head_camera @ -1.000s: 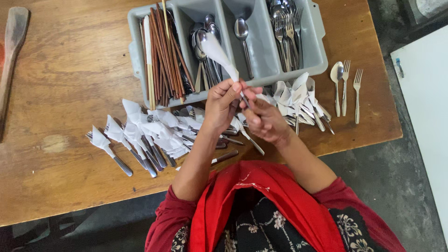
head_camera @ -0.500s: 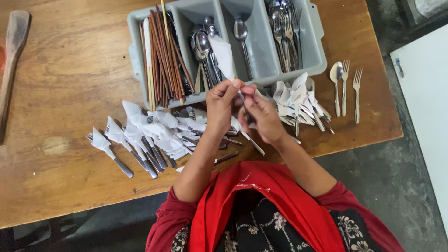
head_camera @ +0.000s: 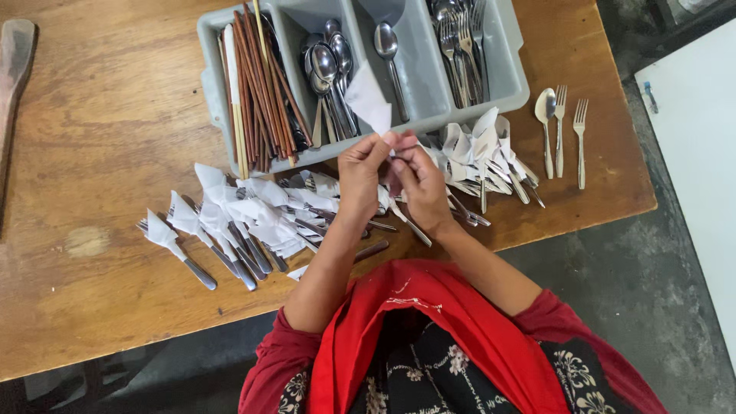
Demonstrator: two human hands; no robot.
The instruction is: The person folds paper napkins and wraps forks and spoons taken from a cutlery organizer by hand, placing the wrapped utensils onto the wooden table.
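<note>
Hiding cutlery: hands point(head_camera: 395, 172) pinching napkin point(head_camera: 369, 98)

Wooden table point(head_camera: 100, 107), grey cutlery tray point(head_camera: 515, 77), wrapped cutlery point(head_camera: 253, 218)

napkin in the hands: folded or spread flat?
Folded: the white napkin stands up as a pointed shape, pinched at its base by left hand and right hand.

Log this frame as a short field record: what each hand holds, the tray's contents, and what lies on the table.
left hand: pinches a white paper napkin at its lower end
right hand: meets the left hand at the napkin; a thin metal handle shows between the fingers
tray: grey, four compartments; chopsticks, spoons, one spoon, forks
table: wooden; napkin-wrapped cutlery in two piles
loose cutlery: a spoon and two forks, unwrapped, right of the tray
</note>
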